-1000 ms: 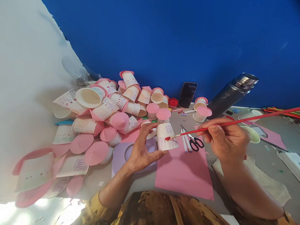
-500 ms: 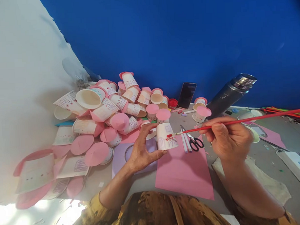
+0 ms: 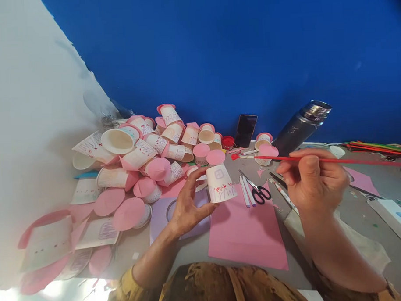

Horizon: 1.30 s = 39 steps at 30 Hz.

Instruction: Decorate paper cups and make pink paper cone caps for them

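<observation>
My left hand [image 3: 189,203] grips a white paper cup [image 3: 220,181], turned bottom up and slightly tilted. A purple window is drawn on the cup, with purple strokes and a band of red dabs lower down. Between the thumb and fingers of my right hand [image 3: 315,181] is a long red paintbrush [image 3: 279,158]. Its red-wet tip points left, above and apart from the cup. Behind the brush tip stands a small red paint pot [image 3: 228,142]. Pink paper [image 3: 248,236] lies beneath the cup, and black-handled scissors [image 3: 257,190] rest beside two white markers [image 3: 247,190].
A heap of decorated paper cups with pink cone tops [image 3: 132,170] fills the left side. A phone [image 3: 246,130] leans on the blue wall beside a dark flask [image 3: 300,128]. At right are a cloth [image 3: 361,243], a power strip [image 3: 393,216] and coloured sticks [image 3: 378,146].
The brush has lifted off the cup, moving up toward the paint pot with my right hand. More red dabs now show across the cup. My left hand still holds it.
</observation>
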Motion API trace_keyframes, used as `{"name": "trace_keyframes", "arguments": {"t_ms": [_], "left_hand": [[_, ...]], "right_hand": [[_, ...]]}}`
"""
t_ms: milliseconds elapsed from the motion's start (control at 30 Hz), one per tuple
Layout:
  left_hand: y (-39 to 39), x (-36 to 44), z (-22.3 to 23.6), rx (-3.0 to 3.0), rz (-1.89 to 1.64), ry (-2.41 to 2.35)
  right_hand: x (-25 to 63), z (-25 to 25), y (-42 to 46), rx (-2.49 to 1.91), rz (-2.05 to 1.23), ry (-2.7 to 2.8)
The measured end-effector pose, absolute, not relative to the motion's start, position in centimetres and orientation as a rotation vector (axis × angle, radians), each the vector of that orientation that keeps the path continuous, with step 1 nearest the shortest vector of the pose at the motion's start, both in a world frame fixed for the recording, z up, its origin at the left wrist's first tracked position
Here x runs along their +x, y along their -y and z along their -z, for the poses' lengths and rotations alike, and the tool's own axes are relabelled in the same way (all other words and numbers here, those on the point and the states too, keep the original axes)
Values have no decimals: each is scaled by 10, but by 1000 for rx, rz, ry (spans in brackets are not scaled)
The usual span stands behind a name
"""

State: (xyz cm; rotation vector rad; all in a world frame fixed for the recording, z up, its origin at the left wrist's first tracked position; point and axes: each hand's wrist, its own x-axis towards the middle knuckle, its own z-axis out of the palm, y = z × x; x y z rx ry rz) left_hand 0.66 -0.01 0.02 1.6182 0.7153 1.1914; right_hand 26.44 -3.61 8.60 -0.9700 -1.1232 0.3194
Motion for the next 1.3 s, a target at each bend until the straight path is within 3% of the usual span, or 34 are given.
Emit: {"name": "trace_keyframes", "arguments": {"t_ms": [633, 1000, 1167, 1300], "left_hand": [[9, 21, -12, 1126, -1025, -423], [3, -6, -22, 1957, -1067, -611], [12, -8, -49, 2265, -1098, -776], [4, -7, -53, 1915, -1170, -569]], "right_hand": [[260, -65, 28, -1026, -587, 2009], [250, -84, 46, -1031, -228, 2287], [252, -92, 51, -959, -146, 2189], [268, -104, 61, -967, -126, 1770]]}}
